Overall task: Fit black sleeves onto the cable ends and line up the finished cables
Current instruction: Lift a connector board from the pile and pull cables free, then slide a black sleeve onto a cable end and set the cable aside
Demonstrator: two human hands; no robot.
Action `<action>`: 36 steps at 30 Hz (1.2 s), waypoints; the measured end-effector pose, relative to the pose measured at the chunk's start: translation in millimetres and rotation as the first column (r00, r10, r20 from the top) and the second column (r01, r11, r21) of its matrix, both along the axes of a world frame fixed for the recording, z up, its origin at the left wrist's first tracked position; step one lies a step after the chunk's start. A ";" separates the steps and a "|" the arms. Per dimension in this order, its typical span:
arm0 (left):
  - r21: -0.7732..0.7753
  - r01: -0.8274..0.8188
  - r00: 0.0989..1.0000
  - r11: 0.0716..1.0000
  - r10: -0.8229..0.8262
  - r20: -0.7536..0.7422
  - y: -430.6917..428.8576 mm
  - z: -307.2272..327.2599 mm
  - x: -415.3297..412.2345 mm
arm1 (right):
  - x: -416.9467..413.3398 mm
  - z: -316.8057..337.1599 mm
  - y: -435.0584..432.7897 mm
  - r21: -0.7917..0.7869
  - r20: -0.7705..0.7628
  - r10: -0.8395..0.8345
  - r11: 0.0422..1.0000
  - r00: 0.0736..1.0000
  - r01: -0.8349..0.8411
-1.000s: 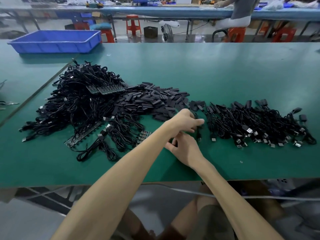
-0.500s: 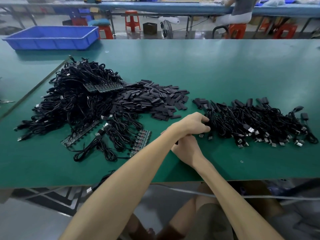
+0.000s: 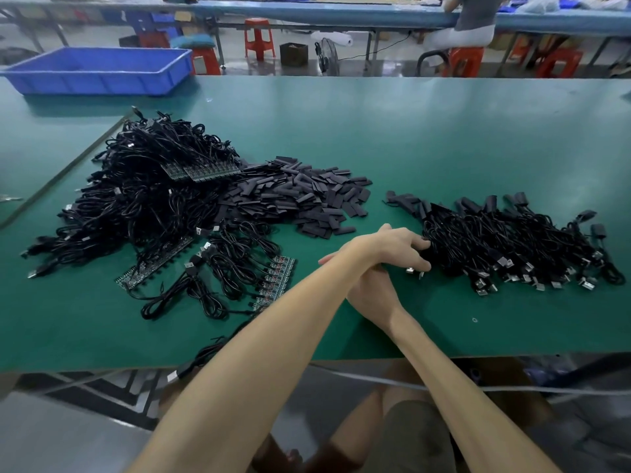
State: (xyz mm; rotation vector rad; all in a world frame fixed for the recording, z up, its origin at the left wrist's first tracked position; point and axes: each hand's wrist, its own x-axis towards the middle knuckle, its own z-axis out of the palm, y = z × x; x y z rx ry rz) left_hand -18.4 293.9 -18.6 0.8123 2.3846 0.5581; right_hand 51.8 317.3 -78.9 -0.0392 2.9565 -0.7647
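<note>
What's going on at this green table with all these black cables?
A person sits at the green table with arms crossed. Their left hand reaches right and rests its fingers on the left end of the lined-up row of black sleeved cables; whether it grips one is unclear. The right hand is mostly hidden under the left wrist. A tangled heap of unfinished black cables and a pile of loose flat black sleeves lie to the left.
</note>
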 end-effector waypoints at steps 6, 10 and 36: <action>-0.024 0.094 0.989 0.995 -0.096 -0.116 -0.9 1.2 8.6 | 2.0 -3.4 1.1 0.014 0.031 -0.021 1.000 0.999 0.021; 0.434 -0.231 0.962 0.871 0.270 -0.031 -22.3 1.2 14.6 | 4.4 4.1 0.3 -0.297 -0.041 -0.057 0.954 0.998 0.042; -0.189 -0.234 0.910 0.954 0.146 -0.388 -180.1 15.4 7.9 | 2.1 -1.2 -9.6 -0.120 -0.260 0.123 0.980 0.958 -0.159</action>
